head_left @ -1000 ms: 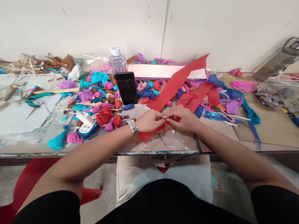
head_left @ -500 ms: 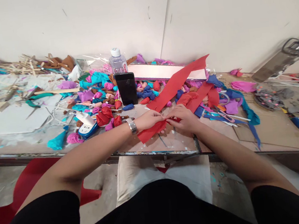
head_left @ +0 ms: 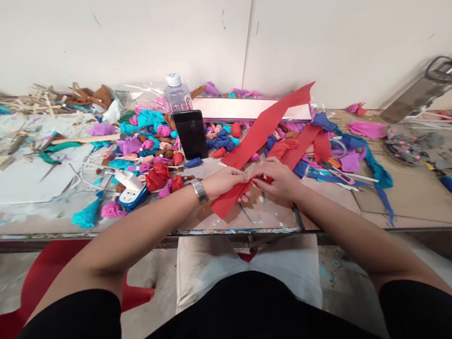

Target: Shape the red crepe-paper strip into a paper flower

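Both hands meet over the near edge of the table, pinching one red crepe-paper strip (head_left: pixel 226 202). My left hand (head_left: pixel 232 183) is closed on it, with the strip's loose end hanging below the fingers. Fingertips of my right hand (head_left: pixel 273 179) press together on the bunched part of the same strip, which is largely hidden between the hands. Just beyond them lies a long red strip (head_left: pixel 267 124), slanting up to the right. Another red strip (head_left: pixel 305 145) rests behind my right hand.
A black phone (head_left: pixel 190 135) stands upright before a plastic bottle (head_left: pixel 178 94). Crumpled paper flowers (head_left: pixel 157 175) in many colours cover the middle. A white-and-blue power strip (head_left: pixel 133 193) sits left, pliers (head_left: pixel 58 150) farther left. Scissors (head_left: pixel 343 177) lie right, near a cardboard sheet (head_left: pixel 408 192).
The loose end of the red strip under my left hand has swung slightly to the right and down. Both hands stay in nearly the same place, still pinching.
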Motion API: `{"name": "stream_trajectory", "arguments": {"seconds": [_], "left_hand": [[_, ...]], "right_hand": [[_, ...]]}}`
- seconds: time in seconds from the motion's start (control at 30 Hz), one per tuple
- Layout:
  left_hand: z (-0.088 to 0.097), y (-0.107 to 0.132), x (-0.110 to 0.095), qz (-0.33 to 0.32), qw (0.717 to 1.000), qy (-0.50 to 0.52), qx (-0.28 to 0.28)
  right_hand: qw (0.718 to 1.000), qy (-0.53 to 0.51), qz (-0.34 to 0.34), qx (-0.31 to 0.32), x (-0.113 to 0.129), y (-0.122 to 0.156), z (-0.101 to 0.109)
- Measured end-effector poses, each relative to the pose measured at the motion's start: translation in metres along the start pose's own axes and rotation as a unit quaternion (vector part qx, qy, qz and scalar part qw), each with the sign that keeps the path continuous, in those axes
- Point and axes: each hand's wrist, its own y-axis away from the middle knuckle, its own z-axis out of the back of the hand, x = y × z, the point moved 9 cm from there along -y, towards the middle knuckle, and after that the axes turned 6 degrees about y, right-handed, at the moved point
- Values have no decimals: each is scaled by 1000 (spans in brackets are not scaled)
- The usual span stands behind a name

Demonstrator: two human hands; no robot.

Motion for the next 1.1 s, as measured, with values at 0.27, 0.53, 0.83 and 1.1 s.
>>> {"name": "stream_trajectory", "arguments": {"seconds": [0.27,0.53,0.83,1.1], "left_hand": [[2,-2,1,-7,1000,10,18],[1,-1,-1,-32,999,-21,13],[8,1,-31,-213,911,-349,-47],[-4,16,-43,-268,813,-508,-92]], "right_hand": [[1000,-12,8,-1,2,0,2],[1000,-19,-24,-4,2,-1,5],[999,-7,-42,7,-2,0,-1],[998,-14,-51,30,-4,2,-6]]}}
